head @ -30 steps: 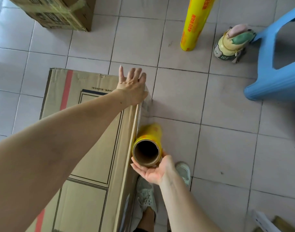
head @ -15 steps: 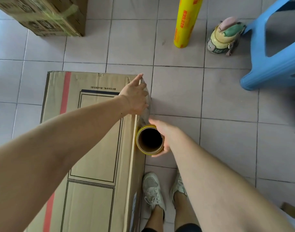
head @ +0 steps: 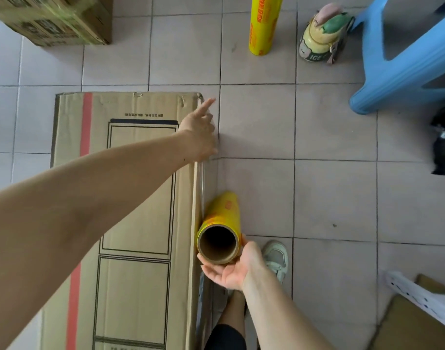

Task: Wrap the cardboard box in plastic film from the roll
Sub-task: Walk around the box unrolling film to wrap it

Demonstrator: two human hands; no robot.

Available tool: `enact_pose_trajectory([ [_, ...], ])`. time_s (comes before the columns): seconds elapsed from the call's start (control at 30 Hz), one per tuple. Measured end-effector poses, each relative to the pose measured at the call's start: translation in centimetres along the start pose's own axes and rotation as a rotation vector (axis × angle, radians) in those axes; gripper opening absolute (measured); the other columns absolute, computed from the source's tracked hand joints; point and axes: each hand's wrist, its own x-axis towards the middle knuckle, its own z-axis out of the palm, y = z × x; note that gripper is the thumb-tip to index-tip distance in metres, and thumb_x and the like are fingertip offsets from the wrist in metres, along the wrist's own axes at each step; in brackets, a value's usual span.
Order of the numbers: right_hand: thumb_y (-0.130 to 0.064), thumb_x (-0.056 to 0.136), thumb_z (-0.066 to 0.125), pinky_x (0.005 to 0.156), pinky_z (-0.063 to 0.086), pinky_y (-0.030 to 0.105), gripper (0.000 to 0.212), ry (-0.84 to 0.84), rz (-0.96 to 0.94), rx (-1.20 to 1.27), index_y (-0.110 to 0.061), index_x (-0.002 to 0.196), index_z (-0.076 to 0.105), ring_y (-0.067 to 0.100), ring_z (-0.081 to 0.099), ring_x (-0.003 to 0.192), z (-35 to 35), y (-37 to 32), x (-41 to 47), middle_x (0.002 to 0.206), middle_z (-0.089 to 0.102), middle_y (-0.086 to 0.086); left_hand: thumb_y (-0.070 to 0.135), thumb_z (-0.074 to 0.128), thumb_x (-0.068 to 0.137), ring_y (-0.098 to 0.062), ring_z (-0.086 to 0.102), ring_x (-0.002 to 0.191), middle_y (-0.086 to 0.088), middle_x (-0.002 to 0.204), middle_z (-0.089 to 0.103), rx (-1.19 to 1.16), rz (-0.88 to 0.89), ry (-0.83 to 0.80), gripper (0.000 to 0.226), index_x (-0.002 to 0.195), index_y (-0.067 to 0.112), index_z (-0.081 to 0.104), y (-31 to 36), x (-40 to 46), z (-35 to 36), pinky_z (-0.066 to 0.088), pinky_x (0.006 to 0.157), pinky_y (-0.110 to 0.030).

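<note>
A long flat cardboard box (head: 138, 188) with a red stripe and black printed frames stands on the tiled floor. My left hand (head: 200, 133) reaches over its top and presses clear film (head: 202, 183) against the far right edge, index finger pointing out. A yellow roll of plastic film (head: 222, 223) hangs upright beside the box's right side, its brown cardboard core facing me. My right hand (head: 232, 267) cups the roll's near end from below, palm up.
A second yellow film roll (head: 263, 24) stands upright at the back. Beside it lies a small bear-print bag (head: 320, 39). A blue plastic stool (head: 406, 59) is at the right, another cardboard box (head: 52, 18) at the back left, my shoes (head: 275, 258) below the roll.
My right hand moved from gripping the roll's side to cupping its end from below, and the roll has dropped nearer to me. My left hand slid along the box edge.
</note>
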Motion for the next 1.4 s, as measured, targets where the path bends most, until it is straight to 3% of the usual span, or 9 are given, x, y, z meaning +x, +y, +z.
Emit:
enact_pose_trajectory([
  [0.1, -0.041, 0.100, 0.038, 0.097, 0.046, 0.058, 0.051, 0.126, -0.102, -0.182, -0.003, 0.133, 0.045, 0.044, 0.059, 0.113, 1.4, -1.6, -1.4, 0.124, 0.059, 0.025, 0.056, 0.023, 0.100, -0.030, 0.025, 0.146, -0.001, 0.154, 0.039, -0.059, 0.123, 0.089, 0.054, 0.147, 0.034, 0.040, 3.6, -1.3, 1.5, -0.002, 0.117, -0.059],
  [0.2, -0.023, 0.103, 0.034, 0.104, 0.041, 0.059, 0.040, 0.293, -0.448, -0.641, -0.012, 0.140, 0.044, 0.038, 0.049, 0.127, 2.8, -3.1, -1.8, 0.141, 0.048, 0.015, 0.054, 0.012, 0.101, -0.032, 0.016, 0.148, 0.001, 0.155, 0.037, -0.089, 0.112, 0.103, 0.059, 0.146, 0.032, 0.043, 5.2, -3.2, 2.8, -0.007, 0.117, -0.057],
  [0.43, -0.032, 0.099, 0.034, 0.084, 0.056, 0.045, 0.037, 0.434, -0.723, -1.273, -0.004, 0.105, 0.059, 0.035, 0.065, 0.103, 4.8, -5.9, -1.6, 0.116, 0.065, 0.021, 0.051, 0.023, 0.103, -0.028, 0.037, 0.135, 0.010, 0.119, 0.063, -0.279, 0.004, 0.178, 0.049, 0.115, 0.036, 0.068, 6.1, -3.7, 3.1, -0.012, 0.114, -0.062],
  [0.53, -0.048, 0.099, 0.033, 0.070, 0.056, 0.044, 0.045, 0.392, -0.588, -1.238, -0.007, 0.109, 0.049, 0.036, 0.064, 0.088, 5.8, -6.5, -1.3, 0.098, 0.060, 0.021, 0.049, 0.019, 0.103, -0.027, 0.035, 0.136, 0.008, 0.119, 0.061, -0.422, -0.038, 0.241, 0.055, 0.114, 0.031, 0.069, 6.5, -3.3, 3.2, -0.007, 0.117, -0.059],
  [0.67, -0.067, 0.081, 0.057, 0.074, 0.054, 0.065, 0.067, 0.205, -0.343, -0.971, -0.015, 0.124, 0.050, 0.049, 0.059, 0.105, 5.2, -5.3, -0.7, 0.121, 0.058, 0.020, 0.049, 0.016, 0.103, -0.026, 0.032, 0.138, 0.008, 0.122, 0.061, -0.474, -0.057, 0.253, 0.058, 0.118, 0.028, 0.068, 6.5, -2.9, 3.6, -0.008, 0.118, -0.056],
  [0.8, -0.060, 0.067, 0.076, 0.073, 0.058, 0.055, 0.078, 0.086, -0.216, -0.593, -0.013, 0.122, 0.050, 0.043, 0.063, 0.096, 0.5, -2.8, 0.3, 0.112, 0.062, 0.022, 0.050, 0.014, 0.102, -0.028, 0.032, 0.138, 0.008, 0.122, 0.061, -0.441, -0.048, 0.228, 0.061, 0.118, 0.029, 0.069, 6.7, -2.6, 3.8, -0.008, 0.118, -0.057],
  [1.03, -0.061, 0.083, 0.059, 0.100, 0.045, 0.059, 0.067, -0.036, -0.149, -0.045, -0.012, 0.128, 0.050, 0.044, 0.060, 0.108, -6.6, 4.7, 4.4, 0.118, 0.063, 0.022, 0.050, 0.013, 0.103, -0.031, 0.030, 0.139, 0.007, 0.124, 0.059, -0.400, -0.021, 0.167, 0.059, 0.121, 0.032, 0.067, 6.3, -2.9, 3.3, -0.012, 0.116, -0.058],
  [1.23, -0.064, 0.086, 0.050, 0.093, 0.052, 0.055, 0.073, -0.013, -0.038, 0.010, -0.003, 0.124, 0.054, 0.047, 0.063, 0.104, -7.2, 6.1, 5.5, 0.113, 0.067, 0.028, 0.056, 0.011, 0.100, -0.031, 0.025, 0.146, 0.003, 0.142, 0.052, -0.171, -0.010, 0.077, 0.060, 0.139, 0.034, 0.050, 7.4, -3.9, 2.2, -0.010, 0.114, -0.064],
  [1.4, -0.053, 0.098, 0.035, 0.098, 0.046, 0.058, 0.057, 0.128, -0.185, -0.289, -0.002, 0.119, 0.052, 0.044, 0.062, 0.109, -5.8, 4.4, 4.1, 0.116, 0.065, 0.020, 0.058, -0.005, 0.094, -0.020, 0.048, 0.131, 0.009, 0.121, 0.066, -0.150, 0.264, 0.099, 0.079, 0.122, 0.036, 0.064, 14.3, -6.3, 3.8, -0.006, 0.116, -0.059],
])
